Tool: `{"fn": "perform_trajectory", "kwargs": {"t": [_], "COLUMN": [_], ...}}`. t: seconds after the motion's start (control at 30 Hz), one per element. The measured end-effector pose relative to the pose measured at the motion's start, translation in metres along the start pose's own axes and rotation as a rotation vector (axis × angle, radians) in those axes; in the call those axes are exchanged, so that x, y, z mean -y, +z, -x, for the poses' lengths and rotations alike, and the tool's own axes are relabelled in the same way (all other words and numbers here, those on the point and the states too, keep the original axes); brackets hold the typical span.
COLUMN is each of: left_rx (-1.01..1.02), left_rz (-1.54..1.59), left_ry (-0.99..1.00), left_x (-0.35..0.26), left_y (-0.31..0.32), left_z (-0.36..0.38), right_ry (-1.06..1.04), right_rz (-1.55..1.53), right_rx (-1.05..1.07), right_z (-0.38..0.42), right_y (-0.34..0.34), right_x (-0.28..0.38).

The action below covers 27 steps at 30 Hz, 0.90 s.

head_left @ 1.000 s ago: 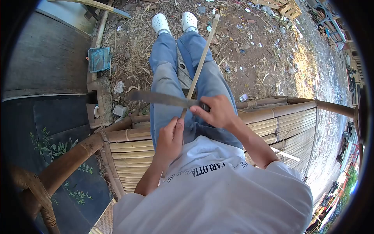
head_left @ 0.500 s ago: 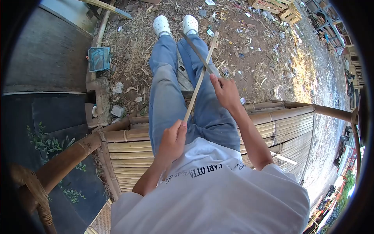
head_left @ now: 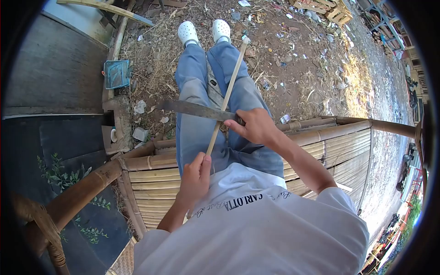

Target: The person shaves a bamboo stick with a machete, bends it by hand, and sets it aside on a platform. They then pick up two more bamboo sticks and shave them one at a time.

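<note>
My left hand (head_left: 195, 176) is closed round the near end of a thin, pale bamboo strip (head_left: 234, 75), which slants away from me over my legs. In my right hand (head_left: 255, 126) is the handle of a long knife (head_left: 195, 109) with a dark, worn blade. The blade points left and lies across the strip, a little beyond my left hand. Most of the knife's handle is hidden by my fingers.
I sit on a bamboo slat bench (head_left: 153, 185) with round bamboo rails. A blue plastic basket (head_left: 117, 74) stands left of my legs. Litter and dry straw cover the ground; wooden crates (head_left: 339, 13) lie at the far right.
My right hand has come nearer to me along the strip. The knife has swung from pointing away to pointing left. My left hand keeps its hold, slightly shifted left and nearer.
</note>
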<state>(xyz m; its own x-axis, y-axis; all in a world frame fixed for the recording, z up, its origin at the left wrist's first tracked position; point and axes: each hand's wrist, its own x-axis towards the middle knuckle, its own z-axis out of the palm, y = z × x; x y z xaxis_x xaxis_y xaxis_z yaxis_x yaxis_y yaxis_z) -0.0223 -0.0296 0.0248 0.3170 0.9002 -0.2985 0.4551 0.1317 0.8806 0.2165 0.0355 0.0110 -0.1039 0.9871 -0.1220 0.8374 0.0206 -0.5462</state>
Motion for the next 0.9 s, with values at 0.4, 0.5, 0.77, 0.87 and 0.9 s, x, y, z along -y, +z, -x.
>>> {"fn": "perform_trajectory", "kwargs": {"t": [0.4,0.5,0.77,0.87,0.9], "left_rx": [0.25,0.317,0.013,-0.07,-0.095], "left_rz": [-0.169,-0.25,-0.034,0.078,0.148], "left_ry": [-0.025,-0.002,0.132,0.087,0.075], "left_x": [0.009,0.013,-0.011,0.001,0.004], "left_y": [-0.021,-0.026,0.025,0.032,0.032], "left_z": [-0.001,-0.009,-0.057,-0.06,-0.06], "right_ry": [0.341,0.308,0.172,0.033,0.013], "right_rz": [-1.252,-1.39,-0.866,-0.589,-0.467], "right_rx": [-0.19,-0.289,-0.015,-0.018,0.008], "right_z": [-0.012,-0.003,0.026,0.032,0.034], "right_y": [0.007,0.02,0.039,0.041,0.041], "right_x": [-0.024,-0.019,0.038,0.036,0.035]}}
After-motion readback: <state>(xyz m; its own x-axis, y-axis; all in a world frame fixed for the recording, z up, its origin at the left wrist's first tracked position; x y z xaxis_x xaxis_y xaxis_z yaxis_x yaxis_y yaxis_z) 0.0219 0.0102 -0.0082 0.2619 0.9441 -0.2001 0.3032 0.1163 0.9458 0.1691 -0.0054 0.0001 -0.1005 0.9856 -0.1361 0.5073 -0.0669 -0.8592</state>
